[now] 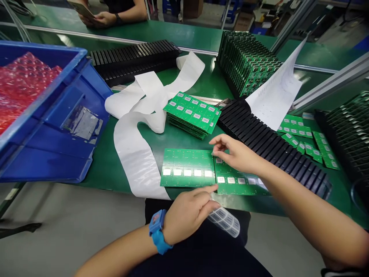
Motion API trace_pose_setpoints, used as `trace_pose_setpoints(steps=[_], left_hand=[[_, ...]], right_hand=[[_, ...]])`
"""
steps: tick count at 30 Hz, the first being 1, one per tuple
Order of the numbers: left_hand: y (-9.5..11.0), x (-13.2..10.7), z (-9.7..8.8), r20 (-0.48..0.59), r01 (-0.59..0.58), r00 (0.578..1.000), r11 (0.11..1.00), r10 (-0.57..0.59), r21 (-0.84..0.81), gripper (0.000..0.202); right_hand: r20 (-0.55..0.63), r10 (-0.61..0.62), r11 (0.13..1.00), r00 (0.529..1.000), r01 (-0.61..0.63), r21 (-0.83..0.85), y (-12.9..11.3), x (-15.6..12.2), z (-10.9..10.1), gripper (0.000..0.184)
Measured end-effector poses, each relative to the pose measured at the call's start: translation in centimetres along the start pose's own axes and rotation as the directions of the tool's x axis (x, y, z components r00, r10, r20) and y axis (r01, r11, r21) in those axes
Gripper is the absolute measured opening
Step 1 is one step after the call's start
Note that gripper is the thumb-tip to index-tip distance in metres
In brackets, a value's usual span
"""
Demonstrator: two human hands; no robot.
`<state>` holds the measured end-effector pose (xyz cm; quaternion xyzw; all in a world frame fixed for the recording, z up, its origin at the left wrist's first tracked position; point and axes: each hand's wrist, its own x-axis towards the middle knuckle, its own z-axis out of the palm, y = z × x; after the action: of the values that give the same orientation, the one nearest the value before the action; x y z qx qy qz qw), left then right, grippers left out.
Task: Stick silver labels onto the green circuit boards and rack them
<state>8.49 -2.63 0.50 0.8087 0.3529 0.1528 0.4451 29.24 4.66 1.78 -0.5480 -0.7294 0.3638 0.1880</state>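
My left hand (pixel 190 209), with a blue watch on the wrist, grips a strip of printed label stickers (pixel 226 222) between thumb and fingers below the table's front edge. Its index finger reaches to the edge of the circuit boards. My right hand (pixel 235 154) is pinched over the seam between two green boards, with a small pale label sticker (pixel 213 153) at the fingertips. The left circuit board (pixel 188 158) has white labels along its lower row and none on its upper row. The right circuit board (pixel 235 189) also bears labels; my right hand and forearm partly cover it.
A stack of labelled boards (pixel 192 111) lies behind, beside a long curled white backing strip (pixel 135 154). Black slotted racks (pixel 259 132) and a rack of upright boards (pixel 245 61) stand around. A blue crate (pixel 54 154) is at left. Another person's hands (pixel 103 18) hold a phone opposite.
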Motion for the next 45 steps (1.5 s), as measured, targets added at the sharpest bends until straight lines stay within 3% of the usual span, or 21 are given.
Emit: trace_pose_setpoints(steps=[2, 7, 10, 13, 15, 16, 20, 23, 25, 28, 30, 39, 42, 45], left_hand=[[-0.2, -0.6, -0.3, -0.051, 0.049, 0.998, 0.998, -0.047, 0.029, 0.033], [-0.9, -1.1, -0.5, -0.078, 0.088, 0.994, 0.993, -0.082, 0.078, 0.030], [-1.1, -1.1, -0.4, -0.087, 0.084, 0.993, 0.995, -0.079, 0.057, 0.027], [-1.3, -1.1, -0.3, -0.195, 0.091, 0.976, 0.995, -0.099, -0.051, 0.025], [-1.5, -1.2, -0.2, -0.335, 0.108, 0.931, 0.986, -0.145, -0.129, 0.027], [-1.6, -1.2, -0.2, -0.408, 0.120, 0.897, 0.982, -0.171, -0.148, 0.030], [-2.4, -1.4, -0.1, -0.625, 0.157, 0.764, 0.986, -0.159, -0.059, 0.037], [-2.8, -1.7, -0.2, -0.672, 0.160, 0.730, 0.987, -0.124, -0.009, 0.039], [-2.9, -1.8, -0.3, -0.644, 0.143, 0.754, 0.989, -0.128, -0.030, 0.038], [-2.8, -1.8, -0.4, -0.538, 0.101, 0.832, 0.991, -0.134, -0.092, 0.031], [-2.7, -1.6, -0.3, -0.484, 0.098, 0.863, 0.987, -0.146, -0.124, 0.028], [-2.9, -1.4, -0.2, -0.460, 0.125, 0.871, 0.983, -0.172, -0.132, 0.026], [-3.0, -1.4, -0.3, -0.450, 0.128, 0.875, 0.981, -0.180, -0.143, 0.024], [-2.9, -1.5, -0.4, -0.449, 0.144, 0.869, 0.975, -0.206, -0.169, 0.025]], right_hand=[[0.083, 0.019, 0.998, 0.996, -0.024, 0.062, 0.1, 1.0, 0.4, 0.023], [0.090, 0.002, 0.998, 0.996, 0.004, -0.058, 0.2, 2.0, 1.7, 0.024], [0.023, -0.093, 0.965, 0.995, 0.096, -0.243, -0.2, 1.2, 2.3, 0.021], [-0.143, -0.253, 0.887, 0.957, 0.170, -0.430, -1.0, -0.7, 3.1, 0.018], [-0.279, -0.286, 0.902, 0.917, 0.159, -0.402, -2.0, -2.6, 3.6, 0.017], [-0.298, -0.259, 0.931, 0.919, 0.154, -0.331, -2.5, -3.6, 3.9, 0.018], [-0.087, -0.094, 0.996, 0.992, 0.094, -0.005, -4.3, -6.2, 4.4, 0.020], [-0.198, -0.012, 1.000, 0.980, 0.016, 0.018, -4.0, -5.3, 3.8, 0.017], [-0.222, 0.048, 0.999, 0.974, -0.048, 0.006, -3.0, -3.6, 2.8, 0.019], [-0.082, 0.082, 0.996, 0.993, -0.083, -0.017, -1.5, -0.9, 1.5, 0.027], [0.001, 0.063, 0.997, 0.998, -0.063, -0.049, -0.9, 0.4, 1.3, 0.031], [-0.029, 0.028, 0.983, 0.999, -0.033, -0.181, -0.8, 1.2, 2.7, 0.027], [-0.080, -0.079, 0.944, 0.994, 0.049, -0.327, -0.5, 0.7, 3.6, 0.023], [-0.175, -0.244, 0.855, 0.954, 0.126, -0.504, -0.7, -0.7, 4.3, 0.022]])
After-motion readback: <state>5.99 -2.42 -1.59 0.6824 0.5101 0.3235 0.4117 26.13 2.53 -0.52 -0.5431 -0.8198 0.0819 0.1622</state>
